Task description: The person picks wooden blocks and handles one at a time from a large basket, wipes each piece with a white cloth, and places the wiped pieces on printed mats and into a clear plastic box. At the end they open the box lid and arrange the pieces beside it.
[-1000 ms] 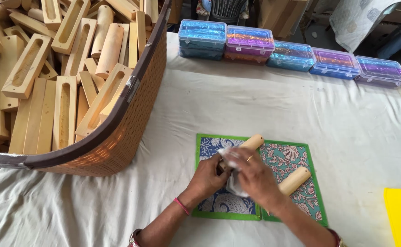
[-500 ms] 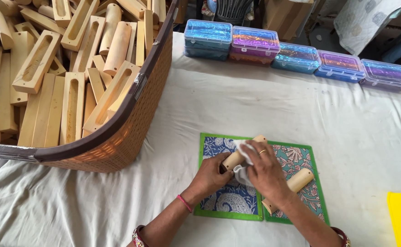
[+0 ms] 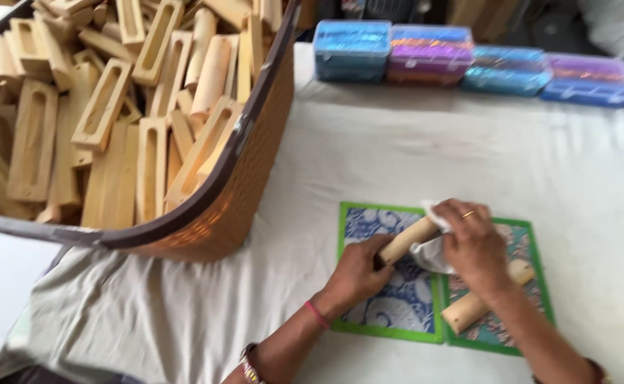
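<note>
My left hand (image 3: 360, 273) grips the near end of a pale wooden cylinder (image 3: 408, 240) that lies slanted over a blue patterned mat (image 3: 390, 302) with a green border. My right hand (image 3: 474, 242) presses a white cloth (image 3: 429, 250) around the cylinder's far end. A second wooden cylinder (image 3: 484, 299) lies under my right wrist on a teal patterned mat (image 3: 521, 245) beside the blue one.
A big brown woven basket (image 3: 219, 206) full of hollowed wooden blocks and cylinders fills the left. Several blue and purple lidded plastic boxes (image 3: 425, 53) line the far edge of the white-covered table (image 3: 397, 149).
My right hand with the cloth has slid along the cylinder toward its far end. The camera has shifted, so the basket and mats sit lower and further right in view.
</note>
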